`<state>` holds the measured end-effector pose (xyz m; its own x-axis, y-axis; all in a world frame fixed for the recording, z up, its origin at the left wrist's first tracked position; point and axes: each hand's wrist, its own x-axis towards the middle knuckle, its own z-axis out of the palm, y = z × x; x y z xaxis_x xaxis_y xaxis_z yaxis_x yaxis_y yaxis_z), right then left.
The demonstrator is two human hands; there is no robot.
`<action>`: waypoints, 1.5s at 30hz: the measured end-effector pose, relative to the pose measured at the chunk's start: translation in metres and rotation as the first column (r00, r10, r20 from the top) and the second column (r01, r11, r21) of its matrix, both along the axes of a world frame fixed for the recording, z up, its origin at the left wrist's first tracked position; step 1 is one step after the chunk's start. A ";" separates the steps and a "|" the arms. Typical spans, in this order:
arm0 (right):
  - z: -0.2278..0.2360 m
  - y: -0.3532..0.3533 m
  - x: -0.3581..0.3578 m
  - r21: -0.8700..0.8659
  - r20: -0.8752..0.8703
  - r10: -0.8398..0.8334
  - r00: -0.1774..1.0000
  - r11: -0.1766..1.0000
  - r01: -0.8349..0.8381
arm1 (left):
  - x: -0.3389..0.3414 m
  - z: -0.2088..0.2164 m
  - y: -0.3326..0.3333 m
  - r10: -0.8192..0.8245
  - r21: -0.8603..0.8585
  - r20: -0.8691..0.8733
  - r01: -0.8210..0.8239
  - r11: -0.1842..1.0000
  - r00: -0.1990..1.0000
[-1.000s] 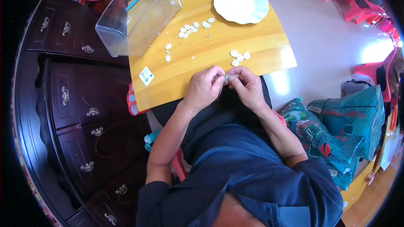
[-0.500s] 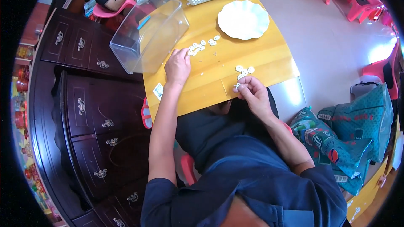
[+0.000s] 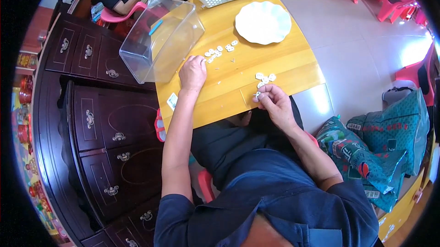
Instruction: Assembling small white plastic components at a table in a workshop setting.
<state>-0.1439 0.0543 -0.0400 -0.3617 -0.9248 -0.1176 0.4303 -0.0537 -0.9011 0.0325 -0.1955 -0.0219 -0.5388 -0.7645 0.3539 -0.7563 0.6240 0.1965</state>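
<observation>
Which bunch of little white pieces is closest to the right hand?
The smaller bunch, just beyond the right hand; the bigger bunch lies farther left, near the left hand.

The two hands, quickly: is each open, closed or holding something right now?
Left hand: fingers curled by the white pieces; whether it holds anything cannot be told.
Right hand: closed, pinching a small white piece.

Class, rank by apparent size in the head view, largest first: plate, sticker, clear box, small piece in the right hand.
1. Clear box
2. Plate
3. Sticker
4. Small piece in the right hand
</observation>
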 end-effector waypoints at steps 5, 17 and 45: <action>-0.001 0.002 -0.002 0.014 0.031 -0.017 0.999 1.000 0.017 | 0.000 0.009 0.021 0.041 0.270 -0.403 0.076 0.960 0.914; 0.000 0.001 0.003 -0.006 0.041 -0.002 0.999 1.000 0.003 | -0.018 0.029 0.140 0.335 0.672 -0.728 0.525 0.522 0.598; -0.001 0.003 0.002 0.005 0.127 0.007 0.992 1.000 -0.007 | -0.006 0.007 0.158 0.312 0.675 -0.724 0.540 0.503 0.615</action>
